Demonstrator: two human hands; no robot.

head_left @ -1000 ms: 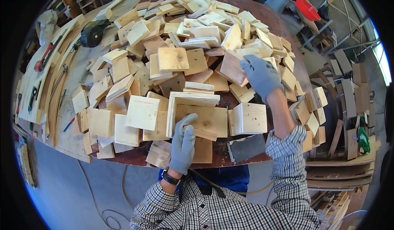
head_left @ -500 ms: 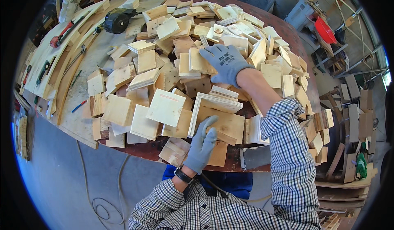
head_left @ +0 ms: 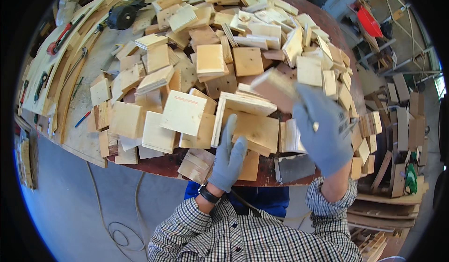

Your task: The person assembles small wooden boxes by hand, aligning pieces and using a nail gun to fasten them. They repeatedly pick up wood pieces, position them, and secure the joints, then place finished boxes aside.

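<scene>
My right hand [head_left: 322,128], in a grey work glove, holds a square plywood block [head_left: 275,90] by its right edge. The block is tilted and blurred by motion above the pile. My left hand [head_left: 228,156], also gloved, has its fingers stretched and apart, holding nothing. It is beside an upright plywood block [head_left: 218,120] and a flat-leaning block [head_left: 257,133] that meet in a corner. Whether the fingertips press on them I cannot tell. To the left lies a pale square block [head_left: 184,112] with a reddish mark.
A big pile of wooden blocks [head_left: 210,61] covers the dark red table [head_left: 161,161]. On the left are long strips, a black tape-measure-like tool [head_left: 122,16], red-handled pliers [head_left: 56,44] and a blue pen [head_left: 83,118]. A grey piece [head_left: 295,168] lies at the front edge. Scrap wood [head_left: 402,131] stands right.
My right hand has taken a block from the middle of the pile and drawn it back toward me and rightward. My left hand stays by the upright block. The view has shifted slightly.
</scene>
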